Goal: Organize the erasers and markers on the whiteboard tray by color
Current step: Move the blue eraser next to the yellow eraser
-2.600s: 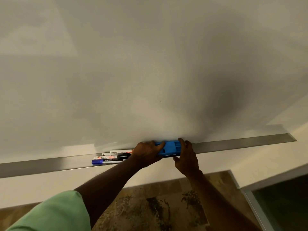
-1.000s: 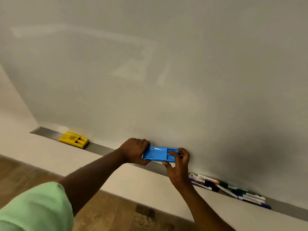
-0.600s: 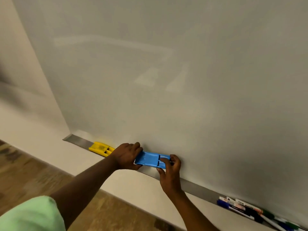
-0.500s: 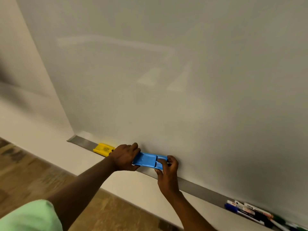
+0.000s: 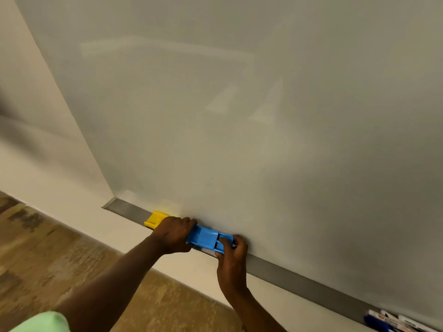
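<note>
A blue eraser lies along the metal whiteboard tray, gripped at both ends. My left hand holds its left end and my right hand pinches its right end. Just left of my left hand a yellow eraser sits on the tray, partly hidden by that hand. Whether the two erasers touch I cannot tell. A bunch of markers with blue and black parts lies at the tray's far right, cut off by the frame edge.
The whiteboard fills most of the view. The tray's left end is just beyond the yellow eraser. A cream wall lies to the left and a wooden floor below.
Both hands have carried the blue eraser leftward along the tray, away from the markers, until it sits close beside the yellow eraser. The view has swung left with it.
</note>
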`<state>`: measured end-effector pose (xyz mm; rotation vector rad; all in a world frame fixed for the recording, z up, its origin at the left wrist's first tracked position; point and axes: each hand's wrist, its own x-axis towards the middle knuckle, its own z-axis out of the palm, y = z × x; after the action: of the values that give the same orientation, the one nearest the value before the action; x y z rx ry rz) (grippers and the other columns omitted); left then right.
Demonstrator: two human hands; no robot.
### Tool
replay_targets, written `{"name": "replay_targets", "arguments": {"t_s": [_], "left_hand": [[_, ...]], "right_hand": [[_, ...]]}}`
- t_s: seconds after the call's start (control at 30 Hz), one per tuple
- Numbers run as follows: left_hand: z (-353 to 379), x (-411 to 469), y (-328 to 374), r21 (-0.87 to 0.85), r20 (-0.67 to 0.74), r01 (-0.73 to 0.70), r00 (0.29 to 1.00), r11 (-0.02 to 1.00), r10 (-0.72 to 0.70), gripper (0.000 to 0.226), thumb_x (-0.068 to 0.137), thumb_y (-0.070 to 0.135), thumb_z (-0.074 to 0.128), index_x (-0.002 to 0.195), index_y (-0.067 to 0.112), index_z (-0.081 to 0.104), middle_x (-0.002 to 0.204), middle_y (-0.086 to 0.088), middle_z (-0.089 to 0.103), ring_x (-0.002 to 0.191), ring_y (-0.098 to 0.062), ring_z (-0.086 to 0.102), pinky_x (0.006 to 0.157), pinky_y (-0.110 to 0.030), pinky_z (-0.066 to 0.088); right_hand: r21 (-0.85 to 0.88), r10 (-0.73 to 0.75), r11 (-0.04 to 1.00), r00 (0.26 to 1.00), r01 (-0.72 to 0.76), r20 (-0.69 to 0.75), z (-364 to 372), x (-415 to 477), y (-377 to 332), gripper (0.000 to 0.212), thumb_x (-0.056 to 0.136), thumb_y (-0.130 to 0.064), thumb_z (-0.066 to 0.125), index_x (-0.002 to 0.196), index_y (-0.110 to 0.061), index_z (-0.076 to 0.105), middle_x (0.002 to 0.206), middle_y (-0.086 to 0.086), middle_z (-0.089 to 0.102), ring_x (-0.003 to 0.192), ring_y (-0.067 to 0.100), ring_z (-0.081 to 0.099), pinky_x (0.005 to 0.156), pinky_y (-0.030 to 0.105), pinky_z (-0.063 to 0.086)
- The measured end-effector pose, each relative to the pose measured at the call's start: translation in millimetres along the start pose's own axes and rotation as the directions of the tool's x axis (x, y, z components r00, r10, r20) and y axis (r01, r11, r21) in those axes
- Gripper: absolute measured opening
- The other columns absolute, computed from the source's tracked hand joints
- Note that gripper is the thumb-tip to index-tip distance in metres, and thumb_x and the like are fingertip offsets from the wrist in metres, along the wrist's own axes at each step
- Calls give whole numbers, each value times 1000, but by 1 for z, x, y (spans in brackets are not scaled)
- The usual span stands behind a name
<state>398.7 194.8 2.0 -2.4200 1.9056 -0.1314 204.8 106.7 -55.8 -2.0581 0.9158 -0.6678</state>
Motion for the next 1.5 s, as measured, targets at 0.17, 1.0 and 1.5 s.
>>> {"name": "replay_targets", "arguments": {"t_s": [0.17, 1.0, 1.5], "left_hand": [[4, 4, -6, -3, 0, -24, 1000, 1000, 24, 68, 37, 49, 82, 95, 15, 70, 57, 4, 64, 38, -14, 57, 36, -15, 37], [29, -1, -17, 86, -53, -151, 986, 985, 156, 68, 42, 42, 94, 96, 5, 75, 56, -5, 66, 42, -24, 60, 36, -23, 46], [69, 6, -27, 32, -181, -201, 962, 979, 203, 58, 98, 28, 24, 81, -2, 71, 40, -11, 49, 28, -28, 46, 39, -24, 18]], "right_hand": [[-89, 90, 992, 996, -90, -13, 16, 2, -4, 47, 86, -8, 70, 127, -19, 51, 136, 7, 39, 121, 13, 50, 99, 22, 49], [-179, 93, 980, 996, -91, 5, 44, 8, 20, 25, 91, -23, 62, 110, -29, 46, 118, 2, 55, 107, 18, 62, 86, 35, 59], [-196, 134, 972, 991, -130, 9, 28, 0, -7, 41, 97, -37, 51, 132, -20, 38, 133, 8, 48, 121, 27, 52, 102, 38, 48]]}}
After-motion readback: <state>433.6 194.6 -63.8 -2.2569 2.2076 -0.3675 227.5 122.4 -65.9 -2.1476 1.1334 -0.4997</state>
